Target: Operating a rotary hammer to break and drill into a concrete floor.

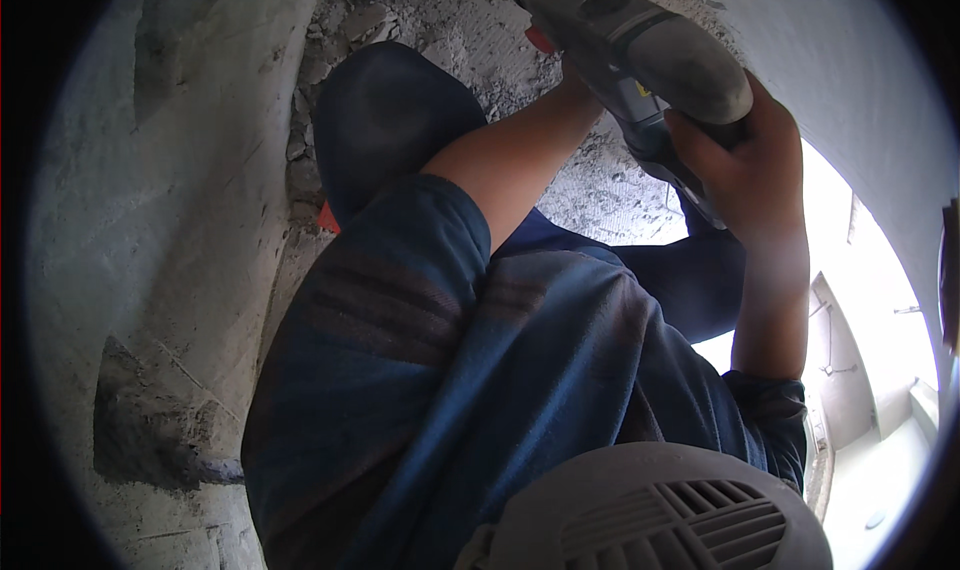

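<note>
A grey and black power drill with a red part on its side lies slantwise across the top of the head view, its chuck toward the upper left. My right hand is closed round its rear handle, the thumb across the near side. My left forearm reaches up from the left to the underside of the drill's front. Only a sliver of my left hand shows there; its fingers are hidden behind the tool. Past the chuck, the bit runs out at the top edge and its tip cannot be made out.
Broken rubble and dust cover the rough ground beneath the drill. A scuffed grey wall rises close on the left. Beside my bent knee sits a small orange object. A grey vented cover fills the lower edge; bright light enters at right.
</note>
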Demonstrator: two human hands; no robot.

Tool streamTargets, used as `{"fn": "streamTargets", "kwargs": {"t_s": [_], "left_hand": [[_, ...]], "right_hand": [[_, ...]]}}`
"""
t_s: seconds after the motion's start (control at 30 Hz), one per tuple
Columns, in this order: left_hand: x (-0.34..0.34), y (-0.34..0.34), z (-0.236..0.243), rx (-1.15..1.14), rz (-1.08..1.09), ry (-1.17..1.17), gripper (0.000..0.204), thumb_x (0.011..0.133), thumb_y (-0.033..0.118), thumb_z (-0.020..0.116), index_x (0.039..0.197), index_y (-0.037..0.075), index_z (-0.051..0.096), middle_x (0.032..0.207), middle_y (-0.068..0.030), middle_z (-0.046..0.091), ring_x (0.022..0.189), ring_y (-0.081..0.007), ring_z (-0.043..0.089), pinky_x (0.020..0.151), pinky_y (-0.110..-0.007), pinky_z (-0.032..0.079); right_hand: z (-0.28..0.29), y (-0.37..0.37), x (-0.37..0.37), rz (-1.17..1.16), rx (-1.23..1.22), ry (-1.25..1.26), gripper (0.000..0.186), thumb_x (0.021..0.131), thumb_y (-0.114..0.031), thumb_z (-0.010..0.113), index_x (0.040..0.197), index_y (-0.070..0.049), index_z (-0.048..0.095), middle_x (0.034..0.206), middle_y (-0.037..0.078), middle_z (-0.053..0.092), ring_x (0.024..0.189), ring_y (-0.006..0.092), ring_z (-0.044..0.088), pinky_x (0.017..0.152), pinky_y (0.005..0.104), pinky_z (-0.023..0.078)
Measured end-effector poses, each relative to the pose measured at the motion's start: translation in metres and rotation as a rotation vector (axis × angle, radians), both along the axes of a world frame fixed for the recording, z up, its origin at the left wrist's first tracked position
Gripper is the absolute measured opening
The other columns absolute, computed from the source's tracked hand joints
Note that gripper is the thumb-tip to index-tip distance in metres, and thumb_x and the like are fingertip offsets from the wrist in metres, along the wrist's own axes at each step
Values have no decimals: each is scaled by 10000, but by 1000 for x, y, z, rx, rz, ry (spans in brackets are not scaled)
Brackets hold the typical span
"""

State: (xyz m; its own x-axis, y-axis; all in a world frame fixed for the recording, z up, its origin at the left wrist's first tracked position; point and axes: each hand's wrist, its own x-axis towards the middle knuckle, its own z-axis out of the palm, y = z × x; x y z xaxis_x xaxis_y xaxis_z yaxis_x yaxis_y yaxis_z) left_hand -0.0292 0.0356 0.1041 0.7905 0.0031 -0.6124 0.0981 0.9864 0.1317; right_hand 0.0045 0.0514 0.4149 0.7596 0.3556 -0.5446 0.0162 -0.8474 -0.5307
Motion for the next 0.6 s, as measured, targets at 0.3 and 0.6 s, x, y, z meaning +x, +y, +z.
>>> {"fn": "streamTargets", "kwargs": {"t_s": [0.3, 0.6], "left_hand": [[3, -7, -5, -17, 8, -10, 417, 1005, 366, 433, 1292, 73, 507, 1266, -107, 572, 1158, -232, 561, 997, -385, 438], [-3, 8, -12, 28, -36, -18, 430, 1008, 371, 416, 1308, 74, 492, 1287, -108, 556, 1181, -238, 543, 1015, -391, 420]], "right_hand": [[-2, 4, 0, 44, -72, -37, 375, 811, -117, 724, 1145, 29, 636, 993, 128, 719, 912, 178, 692, 824, 304, 530], [-16, 8, 5, -177, -19, 138, 382, 801, -173, 706, 1129, 15, 647, 1009, 130, 715, 950, 210, 680, 867, 348, 514]]}}
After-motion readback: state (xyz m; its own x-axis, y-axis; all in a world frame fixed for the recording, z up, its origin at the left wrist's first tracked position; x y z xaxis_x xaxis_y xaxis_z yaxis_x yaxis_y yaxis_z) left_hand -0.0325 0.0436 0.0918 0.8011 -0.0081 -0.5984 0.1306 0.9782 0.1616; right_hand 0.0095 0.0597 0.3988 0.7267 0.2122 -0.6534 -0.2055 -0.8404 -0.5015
